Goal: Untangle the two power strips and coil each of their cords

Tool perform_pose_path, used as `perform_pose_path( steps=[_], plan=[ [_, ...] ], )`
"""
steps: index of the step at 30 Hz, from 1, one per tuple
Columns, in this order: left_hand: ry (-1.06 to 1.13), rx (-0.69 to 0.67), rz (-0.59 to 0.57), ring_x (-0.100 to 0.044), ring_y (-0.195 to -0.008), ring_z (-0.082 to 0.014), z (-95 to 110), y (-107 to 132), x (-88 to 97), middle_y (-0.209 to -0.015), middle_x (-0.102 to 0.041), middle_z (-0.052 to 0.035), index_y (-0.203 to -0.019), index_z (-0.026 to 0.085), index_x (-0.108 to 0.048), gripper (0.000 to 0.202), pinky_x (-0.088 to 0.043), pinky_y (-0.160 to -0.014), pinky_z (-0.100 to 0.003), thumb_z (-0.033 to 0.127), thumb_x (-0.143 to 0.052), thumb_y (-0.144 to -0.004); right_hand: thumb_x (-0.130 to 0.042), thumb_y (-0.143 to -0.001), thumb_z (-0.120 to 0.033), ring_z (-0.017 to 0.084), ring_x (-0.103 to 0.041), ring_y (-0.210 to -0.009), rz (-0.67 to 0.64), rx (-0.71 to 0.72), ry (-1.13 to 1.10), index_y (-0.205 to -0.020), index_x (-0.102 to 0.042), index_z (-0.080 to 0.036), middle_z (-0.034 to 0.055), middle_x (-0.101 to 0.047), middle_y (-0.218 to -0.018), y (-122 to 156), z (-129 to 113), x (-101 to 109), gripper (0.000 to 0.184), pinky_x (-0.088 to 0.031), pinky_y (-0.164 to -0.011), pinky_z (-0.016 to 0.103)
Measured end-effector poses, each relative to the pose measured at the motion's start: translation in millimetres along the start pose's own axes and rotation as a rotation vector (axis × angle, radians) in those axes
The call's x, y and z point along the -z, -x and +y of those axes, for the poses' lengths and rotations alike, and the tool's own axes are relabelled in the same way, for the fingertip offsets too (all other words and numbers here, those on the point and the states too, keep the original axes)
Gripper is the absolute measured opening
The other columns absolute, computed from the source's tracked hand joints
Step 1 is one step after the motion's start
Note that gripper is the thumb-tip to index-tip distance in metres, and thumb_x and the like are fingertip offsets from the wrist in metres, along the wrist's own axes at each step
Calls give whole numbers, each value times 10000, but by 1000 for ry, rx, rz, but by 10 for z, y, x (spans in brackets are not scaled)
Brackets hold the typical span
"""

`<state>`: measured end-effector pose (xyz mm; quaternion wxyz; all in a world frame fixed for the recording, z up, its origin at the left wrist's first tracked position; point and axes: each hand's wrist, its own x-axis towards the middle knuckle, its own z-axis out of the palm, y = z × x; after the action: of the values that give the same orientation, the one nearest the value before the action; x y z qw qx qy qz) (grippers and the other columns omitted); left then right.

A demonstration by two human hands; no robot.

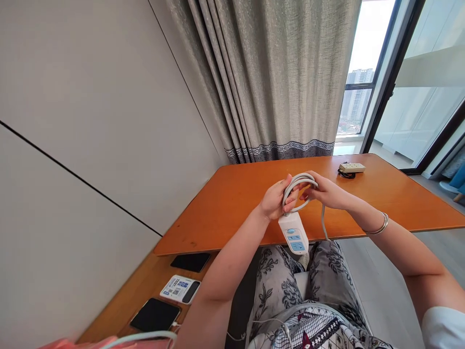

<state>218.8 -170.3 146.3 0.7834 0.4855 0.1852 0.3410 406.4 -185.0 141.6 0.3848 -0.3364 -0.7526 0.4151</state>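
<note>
Above the near edge of the orange-brown table, my left hand (pixel 279 198) is closed around one side of a coiled white cord (pixel 300 179). From that coil hangs a white power strip (pixel 294 234) with blue sockets and a blue switch, tilted over my lap. My right hand (pixel 321 190) grips the opposite side of the loops, its fingers curled through them. A loose length of the cord drops below my right hand toward my knees. The plug end is out of sight.
A second, cream power strip (pixel 351 167) with black cord lies at the far right of the table (pixel 232 208). On a lower wooden surface to the left are dark tablets or phones (pixel 155 315) and a white labelled box (pixel 180 289). Behind stand a grey curtain (pixel 290 72) and window.
</note>
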Motion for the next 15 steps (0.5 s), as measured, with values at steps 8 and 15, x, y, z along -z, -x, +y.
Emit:
perform_pose_path(
  steps=[8,15],
  plan=[
    [-31,-2,-4,-282,-255,-41,-49,-35,62,-425,-462,47,-672,139,-536,503,-251,-290,-153,519,-423,-982,-420,-850,-33,116,-635,-681,-40,-51,399,-1000,-390,-218,7,-602,-885,-12,-137,112,240,-546,-620,241],
    [62,8,19,-214,-265,-19,-22,-13,46,-412,-322,93,-687,138,-520,448,-211,-299,-118,430,-416,-1010,-555,-876,-176,178,-660,-893,49,67,381,-1165,-465,-208,75,-656,-1071,15,-53,75,304,-560,-780,324]
  ],
)
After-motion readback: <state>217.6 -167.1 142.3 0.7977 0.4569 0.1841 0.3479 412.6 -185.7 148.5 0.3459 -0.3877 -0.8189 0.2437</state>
